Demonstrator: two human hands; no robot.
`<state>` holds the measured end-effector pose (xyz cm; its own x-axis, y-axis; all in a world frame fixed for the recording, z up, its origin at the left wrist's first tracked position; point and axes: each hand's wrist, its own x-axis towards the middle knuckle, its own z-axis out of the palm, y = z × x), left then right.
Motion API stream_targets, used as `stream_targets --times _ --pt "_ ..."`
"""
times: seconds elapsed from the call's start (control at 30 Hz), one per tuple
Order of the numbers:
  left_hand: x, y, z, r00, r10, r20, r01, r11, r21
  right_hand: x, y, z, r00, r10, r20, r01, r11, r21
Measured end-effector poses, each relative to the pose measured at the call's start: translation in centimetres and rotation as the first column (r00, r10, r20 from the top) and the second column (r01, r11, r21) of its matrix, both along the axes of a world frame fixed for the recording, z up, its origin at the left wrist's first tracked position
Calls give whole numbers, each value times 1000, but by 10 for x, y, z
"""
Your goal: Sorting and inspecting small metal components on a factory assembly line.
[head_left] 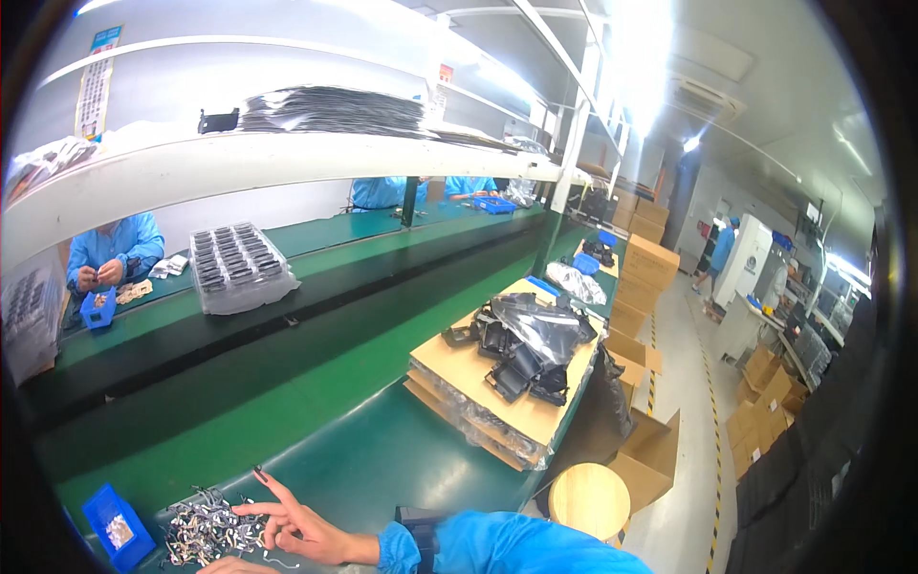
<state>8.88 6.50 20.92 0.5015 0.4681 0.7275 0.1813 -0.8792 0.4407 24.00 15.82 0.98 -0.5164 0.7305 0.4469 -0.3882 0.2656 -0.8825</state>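
Observation:
My right hand point(295, 532), in a blue sleeve point(478, 547), reaches in from the lower right. Its index finger points up and away with a small dark bit at the tip, which I cannot make out. The other fingers spread at the edge of a loose pile of small wire leads point(206, 532), black, white and grey. Only a sliver of my left hand point(234, 566) shows at the lower edge beside that pile, its fingers mostly cut off. Left of the pile, a blue bin point(99, 510) holds small whitish parts.
Black plastic housings point(516, 368) and clear bags lie on stacked cardboard sheets point(445, 368) to the right. Across the green belt point(239, 402), a tray of black parts point(239, 263) stands near a co-worker point(129, 253). A wooden stool point(589, 504) and open cartons point(655, 459) flank the bench.

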Motion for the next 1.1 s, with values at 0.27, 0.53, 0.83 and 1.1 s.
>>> stream_targets --times 0.27,0.53,0.83,1.1 --pt "-22 -1 16 997 15 78 -13 1000 -21 0 -4 -5 999 20 48 -19 1000 -11" --pt "-35 -13 29 955 178 -236 -235 942 -241 1 0 4 990 25 142 -21 999 -31" --pt "-51 -23 0 741 512 -434 -570 822 -4 -2 -1 7 966 -91 240 104 994 -41" --pt "-47 -37 -4 681 598 -422 -643 765 45 4 -9 25 918 -219 330 240 970 -26"
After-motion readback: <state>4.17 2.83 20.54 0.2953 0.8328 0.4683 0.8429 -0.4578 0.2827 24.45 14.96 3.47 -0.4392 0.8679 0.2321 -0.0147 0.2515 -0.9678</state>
